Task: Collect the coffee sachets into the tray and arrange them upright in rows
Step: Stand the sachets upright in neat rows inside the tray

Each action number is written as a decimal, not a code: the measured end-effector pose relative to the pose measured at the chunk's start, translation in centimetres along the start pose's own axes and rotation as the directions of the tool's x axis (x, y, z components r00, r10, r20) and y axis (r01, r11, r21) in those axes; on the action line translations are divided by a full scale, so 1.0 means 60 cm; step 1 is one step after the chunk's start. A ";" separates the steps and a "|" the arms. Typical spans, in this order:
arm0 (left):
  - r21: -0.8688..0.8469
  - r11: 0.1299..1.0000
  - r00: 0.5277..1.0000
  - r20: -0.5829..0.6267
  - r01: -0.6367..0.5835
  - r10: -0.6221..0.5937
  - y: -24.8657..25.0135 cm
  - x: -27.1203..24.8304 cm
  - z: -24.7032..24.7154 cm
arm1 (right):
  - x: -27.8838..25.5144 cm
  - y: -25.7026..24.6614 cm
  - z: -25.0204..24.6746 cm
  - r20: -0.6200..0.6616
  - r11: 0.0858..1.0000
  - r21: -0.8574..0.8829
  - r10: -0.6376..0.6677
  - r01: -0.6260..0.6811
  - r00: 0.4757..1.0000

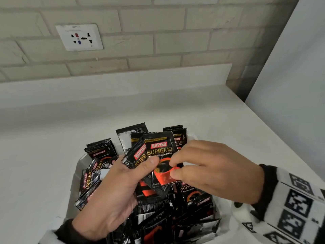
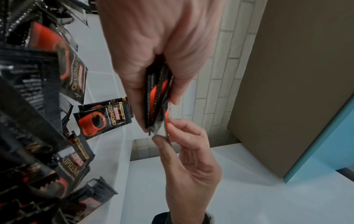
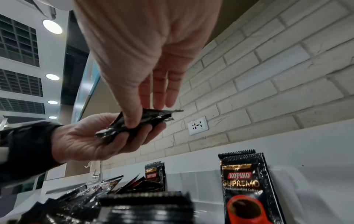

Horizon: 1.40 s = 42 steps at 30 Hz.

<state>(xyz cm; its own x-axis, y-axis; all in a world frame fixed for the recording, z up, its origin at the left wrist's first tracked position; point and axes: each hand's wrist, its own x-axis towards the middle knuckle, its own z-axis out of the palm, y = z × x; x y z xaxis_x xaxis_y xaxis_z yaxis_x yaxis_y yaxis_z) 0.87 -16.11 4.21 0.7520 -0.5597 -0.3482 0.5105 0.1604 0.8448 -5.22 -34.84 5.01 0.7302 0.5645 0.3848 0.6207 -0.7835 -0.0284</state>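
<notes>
So, quick rundown of where things stand:

Left hand (image 1: pixel 112 189): gripping a small fanned stack of coffee sachets (image 1: pixel 159 155) above the tray, thumb on the printed front, fingers behind. Wrist view shows several sachets edge-on in that grip.

Right hand (image 1: pixel 209 171): thumb and forefinger pinching the lower corner of the front sachet in the stack, other fingers loose and pretty straight.

Tray (image 1: pixel 77 166): white plastic, sitting on the white worktop (image 1: pixel 228 124), near the back wall. Only bits of rim and wall show because it's stuffed.

Loose sachets (image 1: pixel 158 219): mostly a jumbled pile lying flat or slanted in the near part of the tray. A few at the far end (image 1: pixel 175 136) stand more or less upright against the wall.

Progress: my guess is collecting is basically done and the rows are barely started.

Handling: these look light, thin and floppy, with glossy foil that's probably slippery, so a fanned stack could slide apart. The powder belly seems soft while the crimped serrated ends look stiffer.

Where to grab: I'd pinch across the flat faces near the sealed edges, square the stack up, then set it down on its bottom edge against something that props it.

Background: pale brick wall with a wall socket (image 1: pixel 80 37).
</notes>
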 end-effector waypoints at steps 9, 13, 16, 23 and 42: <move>0.169 0.983 0.997 -0.001 -0.076 0.077 -0.015 0.004 0.002 | 0.028 0.024 -0.033 0.075 0.661 0.544 0.576 -0.517 0.814; 0.220 0.973 0.996 0.065 -0.074 0.061 -0.018 0.000 0.011 | 0.039 0.035 -0.021 0.327 0.489 0.576 0.597 -0.655 0.733; 0.228 0.971 0.997 0.023 -0.074 0.070 -0.017 0.003 0.001 | 0.043 0.036 -0.019 0.369 0.433 0.606 0.589 -0.667 0.719; 0.177 0.977 0.989 -0.070 -0.115 0.129 -0.007 0.010 -0.030 | 0.044 0.065 -0.029 0.391 0.377 0.632 0.599 -0.677 0.699; 0.097 0.978 0.979 -0.076 -0.183 0.191 -0.005 -0.007 -0.071 | 0.049 0.134 0.037 0.471 0.678 0.097 0.614 -0.729 0.634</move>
<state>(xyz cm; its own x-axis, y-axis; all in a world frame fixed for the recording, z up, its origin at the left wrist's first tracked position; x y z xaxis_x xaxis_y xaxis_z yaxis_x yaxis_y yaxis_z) 2.16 -12.43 2.36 0.8652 -0.4551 -0.2107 0.3212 0.1804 0.9297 2.55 -38.93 3.88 0.9781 -0.0008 -0.2082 -0.0837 -0.9173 -0.3893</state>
